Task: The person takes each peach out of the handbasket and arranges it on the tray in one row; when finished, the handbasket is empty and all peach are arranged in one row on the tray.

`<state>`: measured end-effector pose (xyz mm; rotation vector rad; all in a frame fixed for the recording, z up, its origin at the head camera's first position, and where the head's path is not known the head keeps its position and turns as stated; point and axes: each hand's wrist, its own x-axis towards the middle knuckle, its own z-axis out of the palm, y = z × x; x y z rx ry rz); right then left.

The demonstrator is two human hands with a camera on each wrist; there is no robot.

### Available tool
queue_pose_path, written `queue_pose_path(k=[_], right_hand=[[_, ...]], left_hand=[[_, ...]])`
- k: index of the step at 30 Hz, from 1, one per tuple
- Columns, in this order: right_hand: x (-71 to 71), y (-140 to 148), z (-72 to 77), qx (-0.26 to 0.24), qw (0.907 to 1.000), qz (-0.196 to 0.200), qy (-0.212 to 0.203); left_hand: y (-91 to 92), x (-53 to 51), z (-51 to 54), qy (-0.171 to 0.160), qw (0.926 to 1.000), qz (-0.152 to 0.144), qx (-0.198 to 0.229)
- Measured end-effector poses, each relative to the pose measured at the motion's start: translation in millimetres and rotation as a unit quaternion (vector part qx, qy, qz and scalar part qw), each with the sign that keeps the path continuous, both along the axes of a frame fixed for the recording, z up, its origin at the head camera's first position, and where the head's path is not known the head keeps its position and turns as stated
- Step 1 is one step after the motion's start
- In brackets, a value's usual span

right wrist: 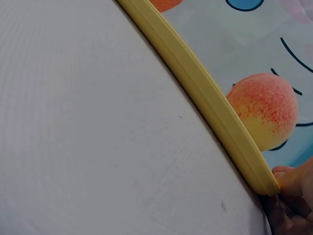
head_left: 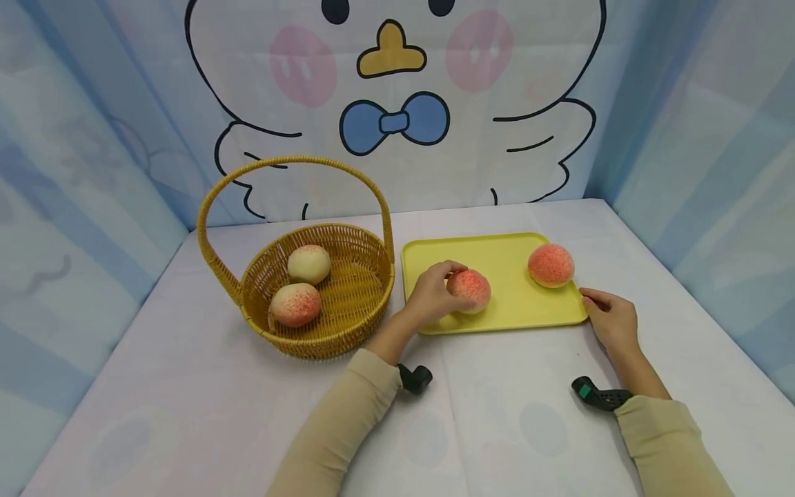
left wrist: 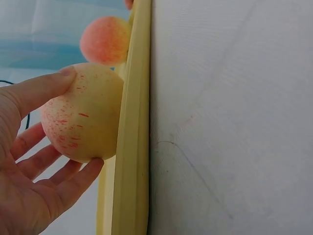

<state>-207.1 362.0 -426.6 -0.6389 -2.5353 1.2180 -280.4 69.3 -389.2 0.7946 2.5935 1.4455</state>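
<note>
My left hand (head_left: 433, 295) grips a red-speckled peach (head_left: 475, 290) on the left half of the yellow tray (head_left: 506, 259). In the left wrist view the thumb lies over the top of this peach (left wrist: 88, 117) and the fingertips curl beneath it. At the tray's near right corner, my right hand (head_left: 611, 321) pinches the rim between thumb and fingers; the right wrist view shows that corner and part of the hand (right wrist: 296, 196). Another peach (head_left: 551, 265), redder on top, sits at the tray's right end, apart from both hands.
A woven basket (head_left: 338, 339) with a tall arched handle (head_left: 298, 160) stands left of the tray. Inside lie a pale peach (head_left: 308, 264) and a red-blushed peach (head_left: 296, 304). Printed curtains (head_left: 397, 179) enclose the white-covered table (head_left: 472, 428) at the back and sides.
</note>
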Motion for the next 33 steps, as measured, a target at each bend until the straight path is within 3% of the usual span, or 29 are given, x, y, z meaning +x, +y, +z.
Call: queue_pose_path(k=[10, 17, 33], right_hand=[[0.5, -0.4, 3.8, 0.003, 1.0, -0.001, -0.001], [-0.4, -1.0, 5.0, 0.005, 1.0, -0.005, 0.003], [1.6, -1.6, 2.7, 0.004, 1.0, -0.001, 0.005]], left_hand=[[19.7, -9.7, 5.0, -0.019, 0.9998, 0.004, -0.005], [35.5, -17.6, 5.7, -0.006, 0.9999, 0.006, -0.009], [56.5, -23.2, 4.7, -0.021, 0.9994, 0.024, -0.012]])
